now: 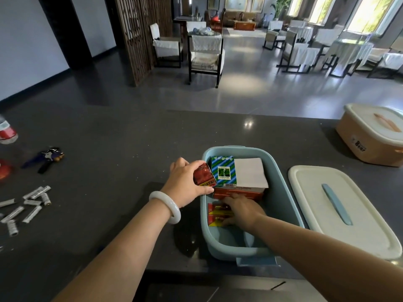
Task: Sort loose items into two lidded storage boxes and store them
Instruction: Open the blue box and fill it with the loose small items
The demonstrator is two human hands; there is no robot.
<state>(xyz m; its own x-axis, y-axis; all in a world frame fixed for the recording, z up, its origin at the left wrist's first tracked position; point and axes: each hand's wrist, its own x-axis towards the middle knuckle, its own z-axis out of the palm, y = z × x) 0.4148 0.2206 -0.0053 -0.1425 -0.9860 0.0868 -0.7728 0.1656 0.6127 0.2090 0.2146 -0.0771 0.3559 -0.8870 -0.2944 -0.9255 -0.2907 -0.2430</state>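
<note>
A blue storage box (287, 203) stands open on the dark counter in front of me. Inside lie a green-and-blue striped carton (223, 171), a white packet (250, 172), an orange-red box (238, 191) and a red-and-yellow pack (217, 214). My left hand (185, 182) grips a dark red pack (204, 176) over the box's left rim. My right hand (242, 211) is down inside the box, resting on the red-and-yellow pack, its fingers partly hidden. The box's white lid (344, 212) with a blue handle lies to the right. A second, beige box (370, 136) sits lidded at the far right.
Several silver batteries (28, 205) are scattered at the left of the counter. Behind them lie a dark blue figure keychain (46, 156), a bottle with a red label (6, 131) and a red thing (4, 171) at the edge. The counter's far edge drops to a hall with chairs.
</note>
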